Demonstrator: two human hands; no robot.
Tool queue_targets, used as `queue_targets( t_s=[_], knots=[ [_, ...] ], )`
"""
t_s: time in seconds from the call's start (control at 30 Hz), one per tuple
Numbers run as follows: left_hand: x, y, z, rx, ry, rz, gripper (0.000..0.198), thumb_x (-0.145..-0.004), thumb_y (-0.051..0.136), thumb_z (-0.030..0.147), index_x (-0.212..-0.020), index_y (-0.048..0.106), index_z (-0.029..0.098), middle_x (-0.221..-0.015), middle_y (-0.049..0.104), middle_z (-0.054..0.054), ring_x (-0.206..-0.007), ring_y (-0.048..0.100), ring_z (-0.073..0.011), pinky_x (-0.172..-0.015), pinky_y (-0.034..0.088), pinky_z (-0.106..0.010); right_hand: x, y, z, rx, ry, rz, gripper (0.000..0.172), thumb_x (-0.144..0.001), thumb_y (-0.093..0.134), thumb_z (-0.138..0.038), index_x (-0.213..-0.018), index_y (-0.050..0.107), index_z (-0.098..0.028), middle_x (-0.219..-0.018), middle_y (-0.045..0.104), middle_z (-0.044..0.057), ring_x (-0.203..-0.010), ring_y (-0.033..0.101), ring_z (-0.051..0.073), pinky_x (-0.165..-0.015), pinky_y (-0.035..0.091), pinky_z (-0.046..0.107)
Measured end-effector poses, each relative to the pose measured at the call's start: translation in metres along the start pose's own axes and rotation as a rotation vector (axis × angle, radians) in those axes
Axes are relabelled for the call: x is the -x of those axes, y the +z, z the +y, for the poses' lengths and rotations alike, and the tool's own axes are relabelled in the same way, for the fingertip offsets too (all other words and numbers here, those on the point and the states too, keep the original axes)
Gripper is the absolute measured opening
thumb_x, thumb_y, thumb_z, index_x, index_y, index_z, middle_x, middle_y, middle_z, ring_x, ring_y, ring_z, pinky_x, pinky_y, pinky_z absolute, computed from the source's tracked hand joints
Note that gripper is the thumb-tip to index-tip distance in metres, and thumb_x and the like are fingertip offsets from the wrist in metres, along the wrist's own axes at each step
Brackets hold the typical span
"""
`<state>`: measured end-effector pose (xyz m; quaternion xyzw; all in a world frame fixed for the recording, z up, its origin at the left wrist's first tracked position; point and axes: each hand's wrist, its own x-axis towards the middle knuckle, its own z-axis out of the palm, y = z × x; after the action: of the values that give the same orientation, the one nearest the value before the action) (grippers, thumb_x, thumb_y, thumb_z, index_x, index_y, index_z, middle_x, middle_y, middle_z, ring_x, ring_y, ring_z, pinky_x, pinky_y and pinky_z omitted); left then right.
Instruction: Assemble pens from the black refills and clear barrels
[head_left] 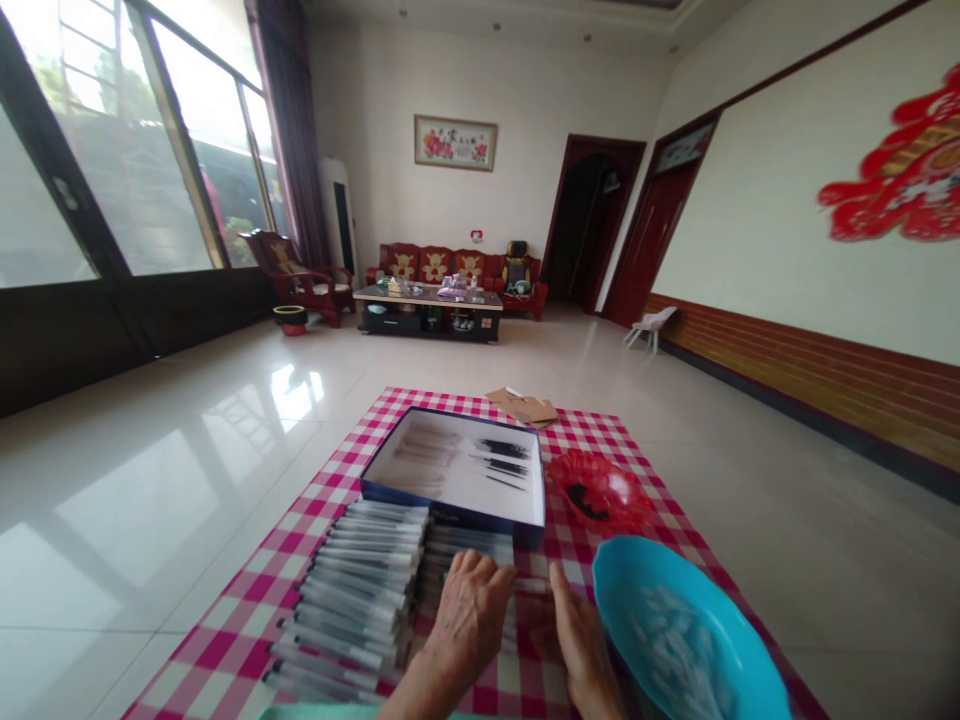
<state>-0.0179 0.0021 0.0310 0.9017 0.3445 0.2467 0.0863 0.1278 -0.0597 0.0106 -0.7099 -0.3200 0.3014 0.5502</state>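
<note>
My left hand [471,612] rests palm down on a row of slim grey pens [360,590] lying on the red-and-white checked cloth [247,620]. Its fingers are stretched out and flat. My right hand [577,630] is beside it, fingers partly extended, its tips touching a pen near the row; motion smears it. A shallow blue-edged box [457,470] with a few dark pen parts lies just beyond the hands. A blue plastic bowl [637,580] holding several small white caps sits right of my right hand.
A red plastic dish [600,490] with dark bits stands right of the box. Flattened cardboard [525,405] lies at the cloth's far edge. Glossy tiled floor surrounds the cloth. A coffee table [429,310] and red sofa [450,265] stand far back.
</note>
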Motion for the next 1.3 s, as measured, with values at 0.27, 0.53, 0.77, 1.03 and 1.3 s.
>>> queue_targets(
  t_s=[0.27, 0.53, 0.77, 1.03, 1.3],
  knots=[
    [-0.015, -0.016, -0.019, 0.019, 0.021, 0.020, 0.023, -0.090, 0.044, 0.014, -0.095, 0.064, 0.024, -0.086, 0.060, -0.004, -0.082, 0.050, -0.0203, -0.077, 0.035, -0.034, 0.000, -0.002, -0.001, -0.280, 0.238, -0.050, 0.053, -0.077, 0.045, -0.068, -0.070, 0.066, -0.020, -0.057, 0.070, 0.007, -0.047, 0.065, 0.023, -0.039, 0.048, 0.032],
    [-0.035, -0.012, -0.035, -0.042, -0.066, 0.006, 0.025, -0.089, 0.045, 0.015, -0.087, 0.068, 0.022, -0.087, 0.061, -0.005, -0.084, 0.050, -0.0216, -0.076, 0.036, -0.033, 0.002, 0.000, -0.002, -0.156, 0.187, -0.076, 0.052, -0.080, 0.043, -0.065, -0.061, 0.064, -0.021, -0.059, 0.070, 0.009, -0.050, 0.065, 0.023, -0.045, 0.050, 0.033],
    [-0.033, -0.005, -0.037, -0.096, -0.127, 0.006, 0.024, -0.087, 0.045, 0.014, -0.088, 0.067, 0.023, -0.088, 0.060, -0.006, -0.085, 0.050, -0.0221, -0.077, 0.036, -0.034, 0.001, 0.000, 0.006, -0.112, 0.170, -0.104, 0.051, -0.081, 0.041, -0.064, -0.066, 0.062, -0.021, -0.065, 0.071, 0.010, -0.055, 0.067, 0.024, -0.051, 0.053, 0.033],
    [-0.022, -0.005, -0.019, 0.041, -0.028, 0.151, 0.023, -0.087, 0.041, 0.011, -0.082, 0.062, 0.020, -0.087, 0.060, -0.006, -0.084, 0.050, -0.0219, -0.078, 0.039, -0.036, -0.001, -0.003, 0.001, 0.024, 0.103, -0.134, 0.055, -0.076, 0.038, -0.071, -0.066, 0.063, -0.023, -0.062, 0.070, 0.009, -0.058, 0.068, 0.026, -0.053, 0.056, 0.035],
    [-0.005, 0.006, -0.009, 0.216, 0.103, 0.240, 0.025, -0.087, 0.039, 0.011, -0.094, 0.061, 0.021, -0.085, 0.061, -0.007, -0.079, 0.051, -0.0211, -0.074, 0.041, -0.036, -0.011, -0.008, -0.024, 0.018, 0.014, -0.030, 0.048, -0.068, 0.054, -0.068, -0.069, 0.066, -0.021, -0.062, 0.071, 0.007, -0.056, 0.066, 0.023, -0.053, 0.056, 0.030]
  ],
)
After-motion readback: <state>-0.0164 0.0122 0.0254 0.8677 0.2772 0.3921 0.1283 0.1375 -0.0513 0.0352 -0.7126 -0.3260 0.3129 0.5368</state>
